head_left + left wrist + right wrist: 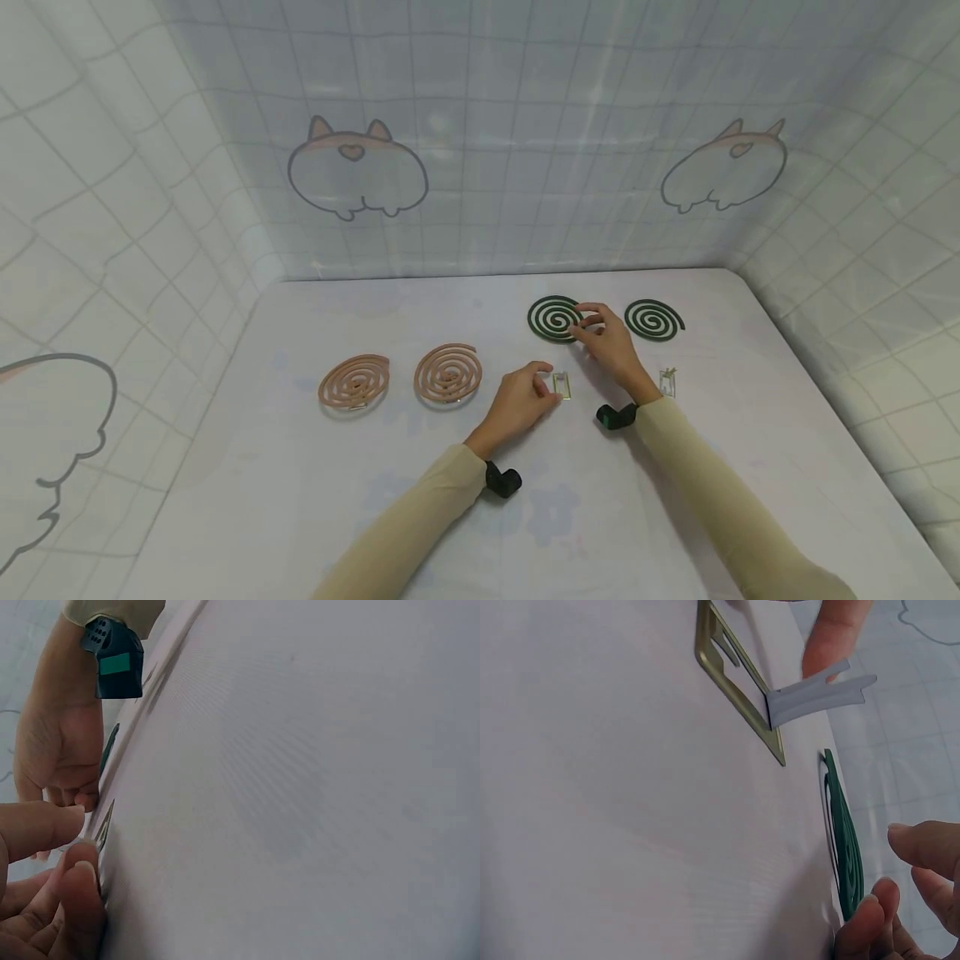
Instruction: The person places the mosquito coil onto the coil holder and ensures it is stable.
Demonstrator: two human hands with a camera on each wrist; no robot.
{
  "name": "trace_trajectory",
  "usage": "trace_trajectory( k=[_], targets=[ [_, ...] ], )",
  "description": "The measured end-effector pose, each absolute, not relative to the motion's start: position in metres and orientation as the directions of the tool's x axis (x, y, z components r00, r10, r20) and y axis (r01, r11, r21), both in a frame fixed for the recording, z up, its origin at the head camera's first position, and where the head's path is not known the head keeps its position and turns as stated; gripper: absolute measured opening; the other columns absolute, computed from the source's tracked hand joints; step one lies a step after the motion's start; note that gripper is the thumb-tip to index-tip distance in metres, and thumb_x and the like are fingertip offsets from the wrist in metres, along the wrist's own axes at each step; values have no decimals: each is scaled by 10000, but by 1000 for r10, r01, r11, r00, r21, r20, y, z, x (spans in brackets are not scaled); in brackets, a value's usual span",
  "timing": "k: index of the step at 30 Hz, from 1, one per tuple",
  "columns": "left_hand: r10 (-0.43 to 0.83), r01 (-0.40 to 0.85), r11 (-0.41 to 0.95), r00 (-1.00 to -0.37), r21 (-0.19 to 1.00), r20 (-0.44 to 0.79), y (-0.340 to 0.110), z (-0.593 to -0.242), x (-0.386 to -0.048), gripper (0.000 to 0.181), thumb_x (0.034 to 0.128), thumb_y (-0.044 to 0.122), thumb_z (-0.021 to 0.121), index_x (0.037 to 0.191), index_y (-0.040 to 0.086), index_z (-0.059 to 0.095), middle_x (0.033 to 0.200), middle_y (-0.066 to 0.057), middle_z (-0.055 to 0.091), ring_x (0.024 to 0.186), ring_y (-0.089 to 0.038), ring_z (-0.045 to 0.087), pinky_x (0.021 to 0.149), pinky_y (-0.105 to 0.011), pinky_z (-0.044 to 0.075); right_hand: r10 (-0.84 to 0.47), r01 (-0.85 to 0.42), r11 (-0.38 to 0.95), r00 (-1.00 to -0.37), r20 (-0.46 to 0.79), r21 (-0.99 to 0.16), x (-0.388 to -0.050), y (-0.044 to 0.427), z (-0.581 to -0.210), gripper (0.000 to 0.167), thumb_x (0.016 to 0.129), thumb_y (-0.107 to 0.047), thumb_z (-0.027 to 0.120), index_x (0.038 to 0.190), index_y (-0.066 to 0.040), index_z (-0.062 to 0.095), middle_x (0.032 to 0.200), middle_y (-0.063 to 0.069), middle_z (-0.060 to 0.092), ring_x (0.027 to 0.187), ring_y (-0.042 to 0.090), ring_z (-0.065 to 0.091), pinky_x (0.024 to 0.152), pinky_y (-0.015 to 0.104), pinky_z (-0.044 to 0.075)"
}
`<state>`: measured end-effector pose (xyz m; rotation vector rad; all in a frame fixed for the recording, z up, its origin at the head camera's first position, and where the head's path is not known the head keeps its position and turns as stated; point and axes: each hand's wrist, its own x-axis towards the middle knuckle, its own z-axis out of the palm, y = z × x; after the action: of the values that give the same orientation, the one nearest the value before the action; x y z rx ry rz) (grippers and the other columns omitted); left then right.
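Observation:
My left hand (pixel 519 400) is beside a small gold metal mosquito coil stand (pixel 561 386), with the thumb and index finger spread at its left side. A silvery tab stands up from this stand (pixel 739 686) in the right wrist view. My right hand (pixel 607 346) reaches to the right edge of a dark green mosquito coil (pixel 553 320), its fingers apart around that edge. Seen edge-on in the right wrist view, the green coil (pixel 844 840) lies on the table close to the fingertips (pixel 859 922). Whether they touch it, I cannot tell.
A second green coil (pixel 652 321) lies at the right, with another metal stand (pixel 667 382) in front of it. Two brown coils (pixel 355 382) (pixel 448 373) sit raised on stands at the left. Patterned curtains (pixel 480 167) border the white-covered table (pixel 300 500).

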<state>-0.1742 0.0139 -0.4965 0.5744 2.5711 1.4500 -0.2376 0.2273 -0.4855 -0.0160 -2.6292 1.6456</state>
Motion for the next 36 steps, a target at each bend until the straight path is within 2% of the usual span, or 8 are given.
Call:
trace_trajectory(
  k=[6, 17, 24, 32, 36],
  targets=[
    [379, 274, 533, -923, 800, 63, 18, -499, -178, 433, 893, 187, 810, 1286, 73, 665, 750, 108, 658, 637, -17, 566, 674, -248, 470, 52, 34, 461, -999, -12, -887, -241, 228, -485, 530, 984, -247, 731, 1460, -140, 523, 1259, 189, 564, 715, 250, 595, 543, 291, 499],
    [362, 259, 547, -931, 796, 54, 21, -500, -182, 405, 873, 200, 841, 1238, 103, 695, 726, 123, 664, 631, -18, 578, 670, -254, 472, 66, 77, 464, -996, -52, -882, -248, 231, -487, 565, 973, -296, 745, 1466, -159, 506, 1321, 202, 536, 712, 230, 588, 542, 289, 511],
    [364, 234, 529, -931, 816, 30, 21, -500, -185, 395, 862, 206, 851, 1217, 99, 713, 711, 119, 661, 566, -46, 568, 590, -233, 459, 48, 87, 456, -996, -74, -886, -251, 231, -484, 627, 966, -267, 753, 1506, -147, 457, 1301, 205, 521, 654, 221, 558, 515, 295, 486],
    [364, 183, 494, -931, 850, -11, 21, -501, -188, 380, 858, 202, 859, 1198, 108, 715, 706, 108, 658, 377, -67, 493, 381, -233, 427, 65, 139, 491, -990, -124, -860, -257, 231, -481, 689, 954, -312, 762, 1543, -174, 431, 1292, 199, 536, 726, 223, 579, 549, 286, 490],
    [360, 164, 500, -932, 851, -32, 22, -501, -189, 379, 858, 216, 861, 1194, 123, 712, 705, 109, 655, 365, -72, 495, 366, -229, 417, 61, 144, 536, -989, -131, -832, -260, 231, -481, 730, 959, -333, 753, 1573, -153, 402, 1302, 216, 540, 738, 220, 585, 569, 289, 492]
  ],
)
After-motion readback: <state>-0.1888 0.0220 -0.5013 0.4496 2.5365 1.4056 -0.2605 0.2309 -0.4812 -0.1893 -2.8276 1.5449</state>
